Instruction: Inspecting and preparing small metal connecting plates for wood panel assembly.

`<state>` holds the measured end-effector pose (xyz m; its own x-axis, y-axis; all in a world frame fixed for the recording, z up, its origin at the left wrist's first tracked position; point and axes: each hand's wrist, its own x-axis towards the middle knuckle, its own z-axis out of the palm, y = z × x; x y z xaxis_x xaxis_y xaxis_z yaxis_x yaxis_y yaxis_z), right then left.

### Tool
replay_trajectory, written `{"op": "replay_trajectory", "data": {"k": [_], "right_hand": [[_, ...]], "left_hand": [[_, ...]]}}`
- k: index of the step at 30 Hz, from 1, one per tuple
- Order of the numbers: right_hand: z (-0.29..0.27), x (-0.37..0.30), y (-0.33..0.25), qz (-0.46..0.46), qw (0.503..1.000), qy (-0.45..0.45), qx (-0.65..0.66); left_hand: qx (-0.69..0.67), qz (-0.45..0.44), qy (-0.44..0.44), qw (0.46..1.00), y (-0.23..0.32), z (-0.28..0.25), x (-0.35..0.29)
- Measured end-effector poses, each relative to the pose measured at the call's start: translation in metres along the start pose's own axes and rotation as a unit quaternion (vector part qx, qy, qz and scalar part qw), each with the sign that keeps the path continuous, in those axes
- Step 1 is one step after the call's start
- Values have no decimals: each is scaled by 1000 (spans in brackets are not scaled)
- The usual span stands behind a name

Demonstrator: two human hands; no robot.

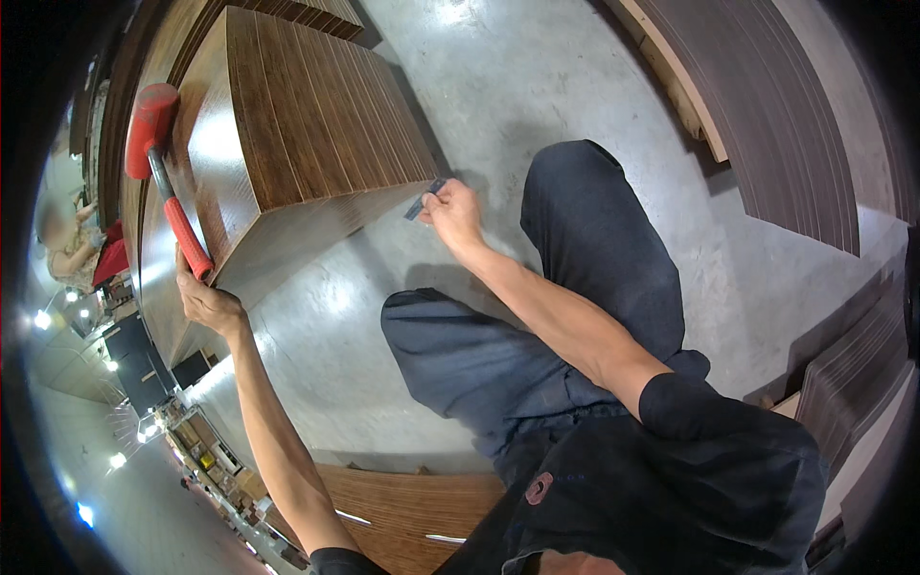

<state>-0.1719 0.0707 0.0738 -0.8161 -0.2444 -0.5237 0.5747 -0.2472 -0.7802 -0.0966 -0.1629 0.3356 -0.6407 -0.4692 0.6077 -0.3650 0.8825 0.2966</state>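
A stack of brown wood-grain panels (331,115) stands at the left, with its glossy top face catching the light. My left hand (211,305) is closed at the stack's near edge, its fingers over the top panel (213,153). Right beside these fingers ends the handle of a red-headed mallet (153,120), which lies on that top face. In my right hand (454,213) a small dark flat strip (425,199) is pinched close to the stack's lower corner. I cannot make out the strip's exact kind.
My bent knees (599,206) are between the stack and more dark panels (757,105) at the right. Another brown panel (412,498) lies low by my left side. Grey concrete floor (460,77) runs between the stacks. A person (72,240) is at the far left.
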Motion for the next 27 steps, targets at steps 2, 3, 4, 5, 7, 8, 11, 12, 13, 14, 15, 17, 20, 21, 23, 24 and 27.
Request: {"op": "replay_trajectory", "data": {"k": [2, 3, 4, 5, 7, 8, 11, 12, 13, 14, 15, 17, 20, 21, 23, 24, 27], "right_hand": [[5, -10, -8, 12, 1000, -10, -22], [9, -15, -13, 24, 999, -17, -44], [7, -11, -15, 23, 999, -14, -44], [8, -5, -16, 9, 999, -10, -30], [8, -3, -17, -4, 1000, -6, -16], [9, -4, -18, 7, 1000, -4, -26], [9, -1, -17, 16, 1000, -2, -22], [8, 1, -16, 14, 1000, -3, -8], [11, -1, -18, 16, 1000, -3, -8], [13, -4, -19, 4, 1000, -8, 7], [14, -7, -21, -8, 1000, -13, 21], [18, -17, -27, 0, 1000, -13, 29], [15, -22, -33, 14, 999, -11, 35], [14, -21, -34, 23, 999, -12, 33], [15, -20, -36, 11, 999, -16, 37], [16, -20, -37, -2, 999, -21, 40], [16, -23, -45, 5, 1000, -23, 19]], "left_hand": [[9, 3, 4, 1000, -10, -8, -3], [15, 7, 7, 1000, -17, -14, -4], [13, 8, 6, 1000, -16, -12, -3], [14, 9, 13, 1000, -15, -9, -2], [16, 11, 18, 1000, -15, -8, -2], [20, 6, 14, 1000, -16, -9, -2], [23, 5, 11, 1000, -14, -7, -2], [22, 7, 12, 1000, -12, -4, -2], [24, 7, 12, 1000, -12, -5, -2], [19, 2, 13, 1000, -13, -5, -2], [14, -4, 15, 1000, -13, -5, -2], [21, -4, 14, 1000, -15, -9, -3], [30, 4, 15, 999, -17, -9, -3], [35, 11, 16, 999, -18, -8, -2], [33, 16, 18, 999, -20, -7, -2], [31, 20, 20, 999, -21, -7, -2], [30, 0, 14, 999, -20, -11, -5]]}}
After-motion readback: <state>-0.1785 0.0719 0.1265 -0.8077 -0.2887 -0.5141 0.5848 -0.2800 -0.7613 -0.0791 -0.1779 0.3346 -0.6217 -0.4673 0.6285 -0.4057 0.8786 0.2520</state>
